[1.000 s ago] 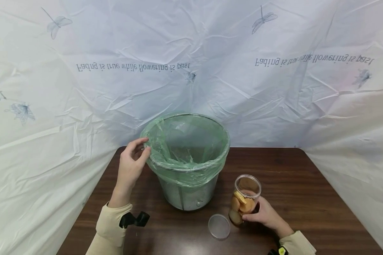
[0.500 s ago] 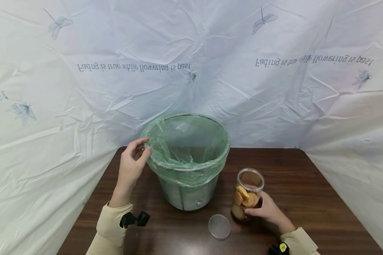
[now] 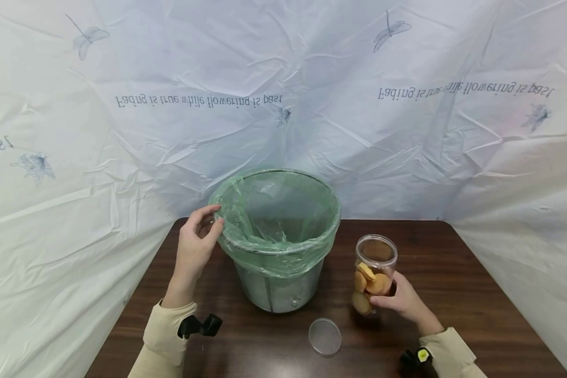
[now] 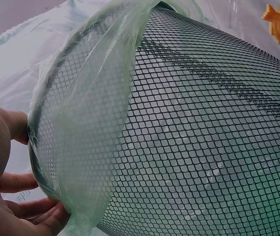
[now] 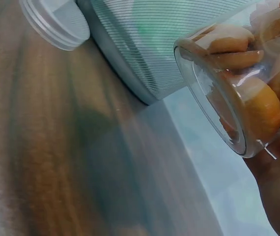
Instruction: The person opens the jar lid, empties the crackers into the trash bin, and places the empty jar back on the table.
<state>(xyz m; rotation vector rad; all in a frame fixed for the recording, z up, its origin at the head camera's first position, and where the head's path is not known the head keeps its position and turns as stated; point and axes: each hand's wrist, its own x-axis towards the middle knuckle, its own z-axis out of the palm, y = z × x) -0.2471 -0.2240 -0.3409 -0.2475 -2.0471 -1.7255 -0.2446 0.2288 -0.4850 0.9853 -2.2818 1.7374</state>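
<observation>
A clear plastic jar without a lid holds several round cookies, and a yellow one with a ridged edge. My right hand grips the jar low on its side, thumb in front. In the right wrist view the jar's bottom shows, raised off the table. A wire-mesh trash can stands left of it, lined with a green plastic bag folded over the rim. My left hand holds the can's left rim, thumb and fingertips on the bag's edge.
The jar's clear round lid lies on the dark wooden table, in front of the can. A white printed sheet hangs behind the table and along both sides.
My right hand has lifted the jar, moving it up in view and slightly to the right. My left hand and the trash can have stayed put.
</observation>
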